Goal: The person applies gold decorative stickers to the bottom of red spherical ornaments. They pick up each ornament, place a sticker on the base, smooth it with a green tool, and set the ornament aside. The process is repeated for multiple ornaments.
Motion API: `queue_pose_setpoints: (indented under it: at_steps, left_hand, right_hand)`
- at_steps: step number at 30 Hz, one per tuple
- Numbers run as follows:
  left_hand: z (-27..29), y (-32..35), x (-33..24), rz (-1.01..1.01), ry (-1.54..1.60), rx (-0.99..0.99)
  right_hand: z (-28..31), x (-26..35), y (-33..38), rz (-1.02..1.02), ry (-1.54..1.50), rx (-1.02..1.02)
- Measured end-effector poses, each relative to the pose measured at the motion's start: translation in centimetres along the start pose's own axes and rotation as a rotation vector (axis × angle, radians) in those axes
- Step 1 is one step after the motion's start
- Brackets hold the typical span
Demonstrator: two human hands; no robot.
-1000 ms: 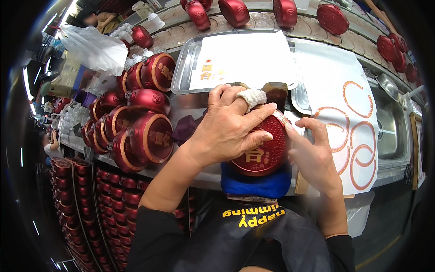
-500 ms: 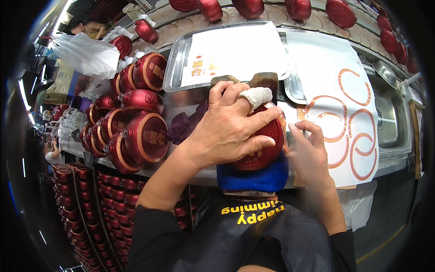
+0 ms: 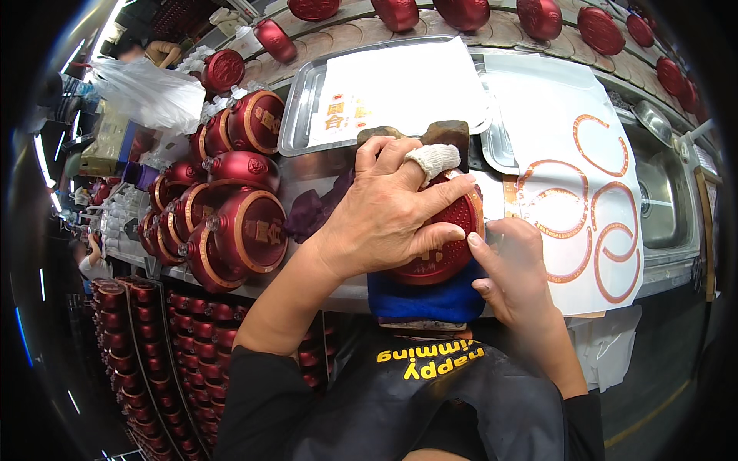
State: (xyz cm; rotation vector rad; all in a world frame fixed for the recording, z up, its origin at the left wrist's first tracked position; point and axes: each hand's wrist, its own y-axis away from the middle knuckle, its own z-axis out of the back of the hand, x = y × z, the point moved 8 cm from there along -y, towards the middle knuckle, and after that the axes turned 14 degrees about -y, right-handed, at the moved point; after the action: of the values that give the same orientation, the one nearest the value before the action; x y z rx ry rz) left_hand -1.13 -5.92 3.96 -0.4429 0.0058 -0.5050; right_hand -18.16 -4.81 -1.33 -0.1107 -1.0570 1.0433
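A round, flat-sided dark red bottle (image 3: 438,265) lies in front of me on a folded blue cloth (image 3: 423,303), with an orange band showing along its right edge. My left hand (image 3: 377,207) is closed over it, thumb and forefinger spread across its face; a white knit cover (image 3: 434,159) wraps one finger. At the bottle's right edge is my right hand (image 3: 519,265), its thumb and a fingertip apart and nothing seen between them. Its other fingers are partly hidden. Behind the bottle stands a brown-stained holder (image 3: 447,135).
Finished-looking red bottles with orange bands (image 3: 250,230) crowd the left. A white sheet (image 3: 565,253) with curved orange strips lies right, beside a sink (image 3: 665,203). A metal tray (image 3: 296,115) carries another sheet. Red bottles (image 3: 461,11) line a conveyor behind; a purple cloth (image 3: 307,215) lies left.
My right hand has come left and down against the bottle's edge, its fingers more curled. My left hand stays nearly in place. Bottles on the conveyor have shifted right.
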Motion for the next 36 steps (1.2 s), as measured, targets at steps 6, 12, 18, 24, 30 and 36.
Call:
queue_pose_setpoints:
  at_steps: [6,12,18,24,30,36]
  left_hand:
    - [-0.1,0.0,0.0,-0.002,-0.007,0.003]
    - [0.0,0.0,0.1,-0.003,0.01,-0.007]
    - [0.1,0.0,0.0,-0.008,-0.003,-0.019]
    - [0.2,-0.1,-0.2,-0.008,-0.021,-0.007]
    - [0.3,-0.1,-1.4,-0.08,0.04,-0.003]
    - [0.4,0.0,-1.2,-0.053,0.036,-0.005]
  right_hand:
    - [0.3,-0.7,-0.5,-0.052,0.014,-0.101]
    - [0.0,-0.2,-0.8,-0.018,0.021,-0.071]
    - [-0.2,0.2,-1.1,-0.004,0.023,-0.033]
    - [0.2,-1.4,0.1,-0.127,-0.169,-0.112]
    - [-0.2,-2.6,1.7,-0.167,-0.055,-0.093]
    - [-0.3,-1.3,1.8,-0.161,-0.017,-0.12]
